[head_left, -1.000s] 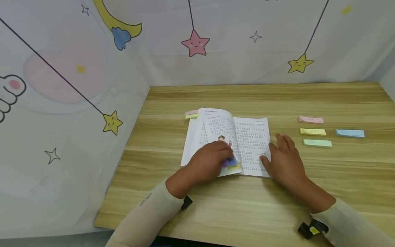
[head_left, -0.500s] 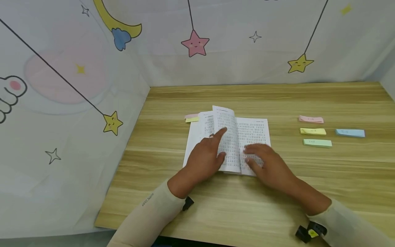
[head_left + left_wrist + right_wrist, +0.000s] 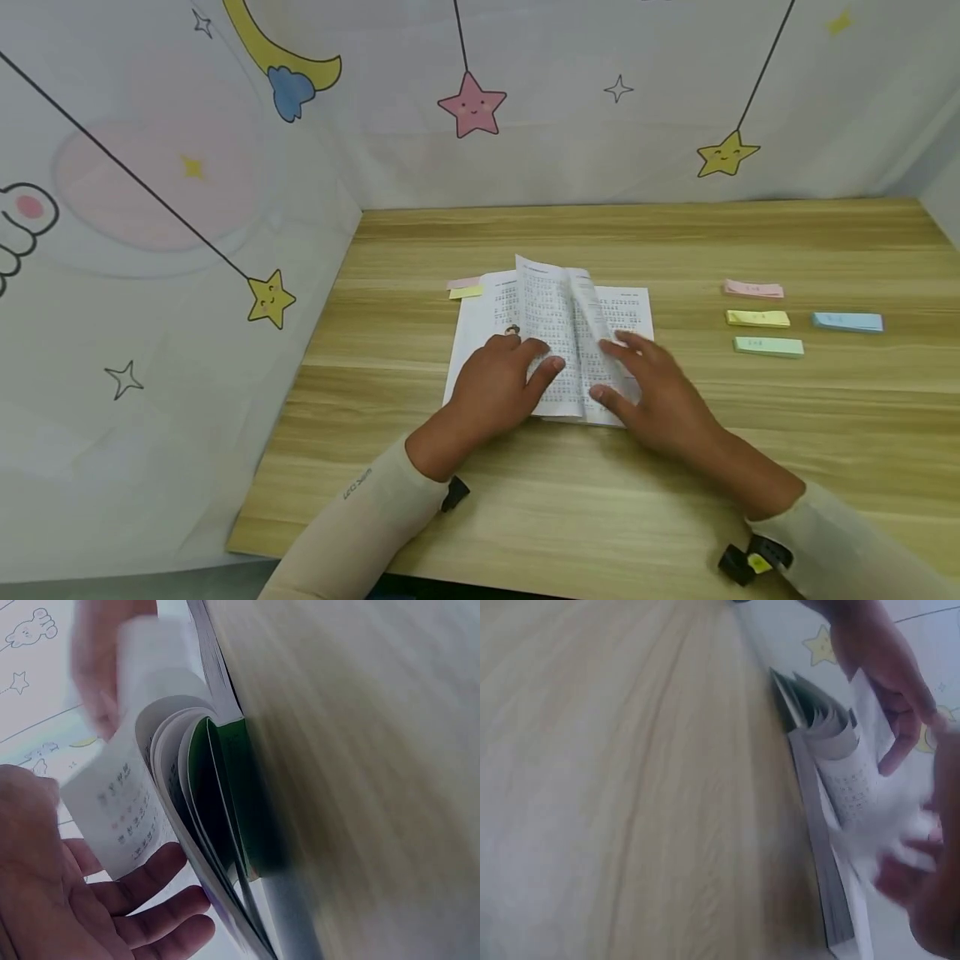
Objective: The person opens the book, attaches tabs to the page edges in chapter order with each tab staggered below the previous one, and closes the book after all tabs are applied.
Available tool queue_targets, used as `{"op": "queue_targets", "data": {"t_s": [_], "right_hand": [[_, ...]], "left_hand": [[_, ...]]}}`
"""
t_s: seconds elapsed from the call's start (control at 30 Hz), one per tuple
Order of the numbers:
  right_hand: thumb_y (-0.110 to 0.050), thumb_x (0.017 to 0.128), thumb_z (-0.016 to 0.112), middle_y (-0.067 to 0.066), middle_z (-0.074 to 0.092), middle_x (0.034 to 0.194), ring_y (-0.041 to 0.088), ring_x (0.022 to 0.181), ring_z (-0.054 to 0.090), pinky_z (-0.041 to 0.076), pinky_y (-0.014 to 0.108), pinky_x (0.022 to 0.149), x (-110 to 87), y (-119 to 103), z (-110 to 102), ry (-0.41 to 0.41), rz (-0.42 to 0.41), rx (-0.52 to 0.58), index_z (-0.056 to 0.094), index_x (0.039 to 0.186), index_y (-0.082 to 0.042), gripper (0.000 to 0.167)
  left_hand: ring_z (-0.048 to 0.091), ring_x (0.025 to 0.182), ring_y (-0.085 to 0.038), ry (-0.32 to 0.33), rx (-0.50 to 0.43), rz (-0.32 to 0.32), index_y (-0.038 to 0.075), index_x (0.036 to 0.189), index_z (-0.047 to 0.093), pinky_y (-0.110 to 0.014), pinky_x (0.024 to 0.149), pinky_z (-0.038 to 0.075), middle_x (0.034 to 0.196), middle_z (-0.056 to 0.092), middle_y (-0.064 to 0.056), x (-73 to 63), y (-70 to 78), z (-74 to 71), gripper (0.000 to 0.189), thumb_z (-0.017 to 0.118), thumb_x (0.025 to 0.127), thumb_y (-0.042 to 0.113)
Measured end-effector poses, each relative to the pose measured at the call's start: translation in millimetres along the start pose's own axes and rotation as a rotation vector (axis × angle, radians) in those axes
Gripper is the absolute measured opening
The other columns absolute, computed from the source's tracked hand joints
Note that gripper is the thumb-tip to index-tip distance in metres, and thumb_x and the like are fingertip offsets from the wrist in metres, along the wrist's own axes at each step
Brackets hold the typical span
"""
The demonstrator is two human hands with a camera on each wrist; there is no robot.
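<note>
An open book (image 3: 622,302) of printed text lies on the table, some of its leaves raised around the middle. My left hand (image 3: 495,379) rests on the left-hand pages, its fingers spread. In the left wrist view, those fingers (image 3: 150,881) lie loosely against the bent leaves, over a green cover (image 3: 244,780). My right hand (image 3: 663,400) is over the right half of the book, thumb and fingers apart, its fingertips at a single lifted page (image 3: 589,304). That page and the right fingers are blurred in the right wrist view, so their exact contact is unclear.
Pink and yellow tabs (image 3: 465,292) stick out from the book's upper left edge. To the right lie pink (image 3: 753,289), yellow (image 3: 757,318), green (image 3: 768,347) and blue (image 3: 847,322) paper strips. Printed cloth walls (image 3: 562,167) border the wooden table (image 3: 600,508).
Pages have been turned leftward, covering the coloured picture. My right hand moved left from the book's right edge, and another page now stands lifted there. The left index finger has drawn back.
</note>
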State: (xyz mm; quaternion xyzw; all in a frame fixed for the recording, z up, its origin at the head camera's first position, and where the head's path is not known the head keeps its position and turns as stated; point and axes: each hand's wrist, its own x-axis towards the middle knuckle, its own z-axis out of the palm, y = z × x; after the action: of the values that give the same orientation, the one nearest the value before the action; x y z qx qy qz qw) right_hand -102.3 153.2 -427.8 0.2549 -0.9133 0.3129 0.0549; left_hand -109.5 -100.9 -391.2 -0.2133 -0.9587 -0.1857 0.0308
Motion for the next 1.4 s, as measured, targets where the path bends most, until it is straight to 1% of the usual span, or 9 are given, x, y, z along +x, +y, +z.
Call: {"op": "queue_targets", "data": {"t_s": [0.17, 0.33, 0.43, 0.57, 0.77, 1.0, 1.2, 1.3, 1.4], "right_hand": [[-0.007, 0.101, 0.063, 0.002, 0.066, 0.131, 0.026, 0.121, 0.061, 0.048, 0.041, 0.100, -3.4, -9, -2, -0.132, -0.214, 0.292, 0.067, 0.130, -0.014, 0.030], [-0.011, 0.095, 0.070, 0.025, 0.058, 0.134, 0.044, 0.128, 0.049, 0.038, 0.056, 0.104, 2.0, -1, -5, 0.087, 0.084, 0.032, 0.064, 0.127, 0.006, 0.037], [-0.019, 0.091, 0.073, 0.043, 0.035, 0.146, 0.058, 0.138, 0.025, 0.024, 0.069, 0.108, 3.0, 10, -6, 0.051, 0.284, -0.174, 0.057, 0.125, 0.020, 0.055], [-0.024, 0.090, 0.075, 0.045, 0.025, 0.151, 0.060, 0.143, 0.015, 0.020, 0.073, 0.107, 1.6, 15, -5, -0.023, 0.325, -0.285, 0.059, 0.120, 0.021, 0.056], [-0.023, 0.092, 0.077, 0.028, 0.043, 0.150, 0.049, 0.139, 0.036, 0.031, 0.066, 0.106, 2.1, 4, 0, 0.044, 0.083, -0.106, 0.058, 0.139, 0.003, 0.057], [-0.005, 0.100, 0.063, -0.003, 0.067, 0.130, 0.021, 0.124, 0.060, 0.045, 0.033, 0.103, -1.5, -9, 0, -0.103, -0.263, 0.322, 0.063, 0.135, -0.013, 0.036], [-0.008, 0.094, 0.071, 0.026, 0.056, 0.138, 0.045, 0.128, 0.050, 0.041, 0.059, 0.102, 4.5, 2, -8, 0.055, 0.141, 0.003, 0.062, 0.133, 0.002, 0.041], [-0.010, 0.091, 0.073, 0.033, 0.048, 0.143, 0.053, 0.135, 0.039, 0.031, 0.065, 0.108, 4.0, 13, -9, -0.038, 0.183, -0.121, 0.058, 0.136, 0.008, 0.051], [-0.010, 0.090, 0.075, 0.030, 0.054, 0.139, 0.049, 0.133, 0.044, 0.033, 0.062, 0.109, 1.4, 19, -7, -0.097, 0.106, -0.177, 0.064, 0.131, 0.006, 0.045]], "left_hand": [[0.065, 0.085, -0.023, -0.003, 0.004, -0.051, 0.009, 0.114, 0.066, -0.038, 0.065, 0.052, 0.094, 0.066, -0.005, 1.5, 1.7, -1.0, 0.050, 0.058, 0.100, 0.057], [0.064, 0.073, -0.023, -0.004, 0.028, -0.101, 0.001, 0.145, 0.046, -0.036, 0.055, 0.048, 0.088, 0.067, -0.009, 2.1, 3.1, 0.8, 0.068, 0.074, 0.093, 0.037], [0.067, 0.075, -0.024, -0.006, 0.019, -0.109, 0.006, 0.157, 0.033, -0.037, 0.054, 0.049, 0.090, 0.070, -0.011, 1.8, 2.8, 2.8, 0.080, 0.075, 0.093, 0.029], [0.070, 0.100, -0.028, 0.000, 0.057, -0.064, 0.018, 0.152, 0.048, -0.041, 0.064, 0.054, 0.111, 0.073, -0.013, 1.3, 1.7, 3.3, 0.063, 0.072, 0.095, 0.025], [0.064, 0.119, -0.032, 0.000, 0.023, -0.047, 0.016, 0.135, 0.066, -0.047, 0.081, 0.056, 0.118, 0.072, -0.014, -0.3, 1.5, 1.9, 0.042, 0.054, 0.105, 0.044], [0.069, 0.090, -0.027, -0.012, -0.004, -0.098, 0.009, 0.132, 0.061, -0.041, 0.067, 0.053, 0.109, 0.072, -0.010, 0.2, 3.1, -0.5, 0.059, 0.057, 0.099, 0.058], [0.066, 0.074, -0.024, 0.022, 0.014, -0.131, 0.007, 0.154, 0.039, -0.037, 0.054, 0.049, 0.093, 0.070, -0.011, 1.3, 1.2, 1.3, 0.076, 0.077, 0.091, 0.029], [0.064, 0.104, -0.034, 0.066, 0.079, -0.132, 0.014, 0.159, 0.035, -0.044, 0.072, 0.054, 0.119, 0.064, -0.021, -0.6, -2.4, 1.7, 0.081, 0.075, 0.089, 0.015], [0.031, 0.144, -0.046, 0.046, 0.221, -0.060, 0.026, 0.157, 0.043, -0.057, 0.104, 0.041, 0.156, 0.034, -0.026, -1.8, -5.8, 1.0, 0.078, 0.071, 0.087, 0.005]]}}
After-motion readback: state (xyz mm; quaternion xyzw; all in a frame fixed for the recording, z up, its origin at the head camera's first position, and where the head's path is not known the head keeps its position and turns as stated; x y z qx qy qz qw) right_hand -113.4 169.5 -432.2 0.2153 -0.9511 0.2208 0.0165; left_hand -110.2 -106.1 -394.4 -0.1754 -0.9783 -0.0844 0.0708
